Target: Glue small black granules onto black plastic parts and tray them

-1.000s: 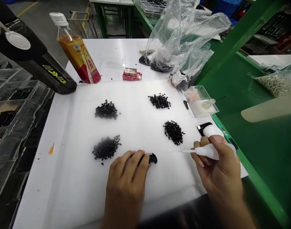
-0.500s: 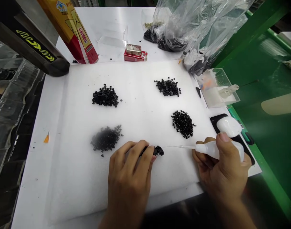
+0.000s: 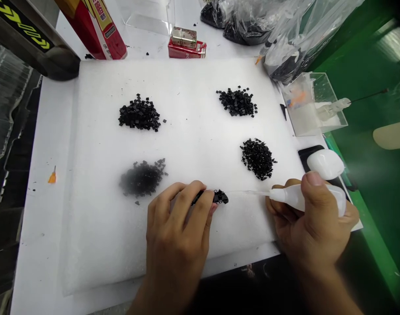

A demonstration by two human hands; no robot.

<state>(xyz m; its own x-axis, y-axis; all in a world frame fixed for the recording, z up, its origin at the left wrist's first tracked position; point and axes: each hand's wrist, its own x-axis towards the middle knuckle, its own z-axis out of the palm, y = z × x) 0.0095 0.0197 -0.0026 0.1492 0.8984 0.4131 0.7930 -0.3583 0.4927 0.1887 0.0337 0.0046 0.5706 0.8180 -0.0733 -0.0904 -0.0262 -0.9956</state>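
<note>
Left hand (image 3: 175,229) curled closed, pinching a small black clump (image 3: 220,197) at the fingertips, clump sticking out to the right of them. Right hand (image 3: 313,223) wrapped round a white squeeze bottle (image 3: 301,197), long axis nearly level, thin nozzle (image 3: 246,191) pointing left at the clump, tip just beside it, contact unclear. Clump much nearer left hand. Both hands over white foam pad (image 3: 88,245), four piles of black granules (image 3: 139,114) further out, white rounded object (image 3: 325,164) past right hand
</note>
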